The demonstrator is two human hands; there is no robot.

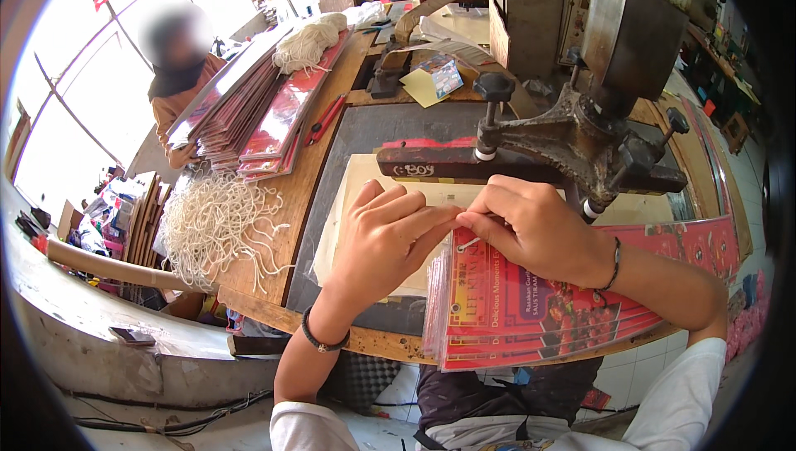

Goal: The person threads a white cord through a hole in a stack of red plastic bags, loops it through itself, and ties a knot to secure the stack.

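Observation:
My left hand and my right hand meet fingertip to fingertip, both closed in a pinch. A short bit of white string shows just below the fingertips, at the upper left corner of a stack of red printed plastic sheets. Most of the string between my fingers is hidden. The sheets lie fanned at the table's near edge, under my right hand and forearm. Beneath my left hand is a pale board.
A press head with a dark metal bar stands just beyond my hands. On the left lie a heap of cut white strings, stacked printed sheets, a string bundle and a red cutter. A person sits at the far left.

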